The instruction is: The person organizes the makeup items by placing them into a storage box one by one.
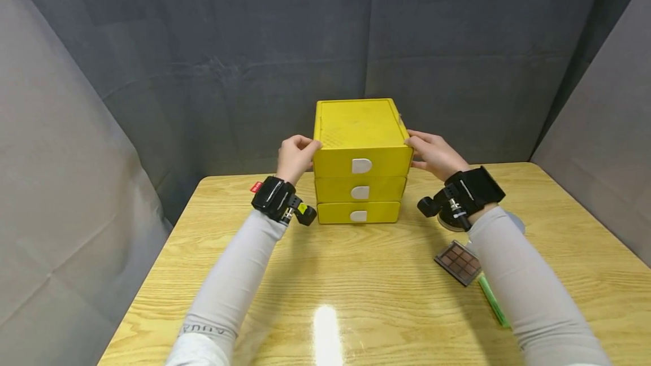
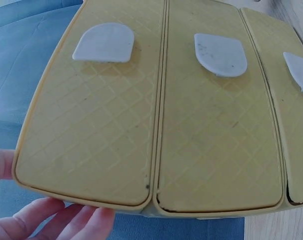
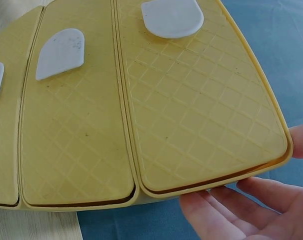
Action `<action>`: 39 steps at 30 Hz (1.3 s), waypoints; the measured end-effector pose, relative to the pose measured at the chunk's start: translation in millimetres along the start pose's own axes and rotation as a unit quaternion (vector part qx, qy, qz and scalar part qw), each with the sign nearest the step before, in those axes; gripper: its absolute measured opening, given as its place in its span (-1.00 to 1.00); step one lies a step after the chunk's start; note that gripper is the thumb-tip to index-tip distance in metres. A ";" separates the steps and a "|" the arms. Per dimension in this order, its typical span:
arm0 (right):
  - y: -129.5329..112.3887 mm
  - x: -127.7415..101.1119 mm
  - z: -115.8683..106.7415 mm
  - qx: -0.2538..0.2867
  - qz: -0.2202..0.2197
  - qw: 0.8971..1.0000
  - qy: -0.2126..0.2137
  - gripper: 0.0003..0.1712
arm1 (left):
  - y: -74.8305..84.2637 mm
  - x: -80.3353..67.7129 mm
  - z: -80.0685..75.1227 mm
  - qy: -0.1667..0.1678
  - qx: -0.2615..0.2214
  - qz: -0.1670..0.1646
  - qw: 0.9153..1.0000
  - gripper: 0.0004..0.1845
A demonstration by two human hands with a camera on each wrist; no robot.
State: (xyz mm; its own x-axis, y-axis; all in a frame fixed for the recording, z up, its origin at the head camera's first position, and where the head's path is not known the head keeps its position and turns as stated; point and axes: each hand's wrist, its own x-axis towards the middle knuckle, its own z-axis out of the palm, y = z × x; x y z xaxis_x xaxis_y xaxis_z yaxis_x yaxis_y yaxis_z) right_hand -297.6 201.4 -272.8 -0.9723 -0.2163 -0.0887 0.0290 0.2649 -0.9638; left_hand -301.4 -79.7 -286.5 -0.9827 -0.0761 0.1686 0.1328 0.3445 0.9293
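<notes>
A yellow three-drawer box [image 1: 361, 123] with white tabs on its drawer fronts stands at the far middle of the wooden table. My left hand [image 1: 296, 158] grips its upper left side, thumb at the top front corner. Opposite it, my right hand [image 1: 434, 154] holds the upper right side in the same way. In the left wrist view, fingers [image 2: 99, 224] lie along the side of the top drawer's casing. The right wrist view has fingers [image 3: 204, 212] against the other side, with the thumb at the top edge. All three drawers are pushed in.
An eyeshadow palette [image 1: 459, 263] and a green stick-like item [image 1: 493, 301] lie on the table [image 1: 376, 292] beside my right forearm. A round dark-rimmed item [image 1: 450, 223] is partly hidden behind the right wrist. A small red tag [image 1: 256, 187] is near the left wrist. Grey curtains [image 1: 244, 72] hang behind.
</notes>
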 end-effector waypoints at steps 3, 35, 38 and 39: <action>0.4 -1.0 -3.0 0.000 0.007 1.000 0.004 -0.31 | 1.2 -0.4 3.2 0.000 0.004 0.002 1.000 -0.70; 4.9 -3.8 -4.2 -0.010 0.014 1.000 0.018 -0.32 | -17.9 -2.6 -3.8 -0.059 0.006 0.044 0.997 -0.56; 5.6 -2.9 -2.7 -0.010 0.013 1.000 0.020 -0.32 | -37.3 0.1 -4.6 -0.065 -0.025 0.019 0.997 -0.55; 5.8 -2.9 -2.6 -0.009 0.012 1.000 0.021 -0.32 | -44.3 1.1 -3.9 -0.067 -0.040 0.005 0.997 -0.55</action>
State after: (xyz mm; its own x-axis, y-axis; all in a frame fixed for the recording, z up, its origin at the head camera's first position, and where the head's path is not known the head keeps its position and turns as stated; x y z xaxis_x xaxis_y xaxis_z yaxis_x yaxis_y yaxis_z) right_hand -295.2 206.0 -277.5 -0.9801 -0.1708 -0.1014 0.0491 0.2864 -0.9569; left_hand -307.9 -98.7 -326.2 -0.9890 0.0548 0.1373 0.1470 0.2691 0.9518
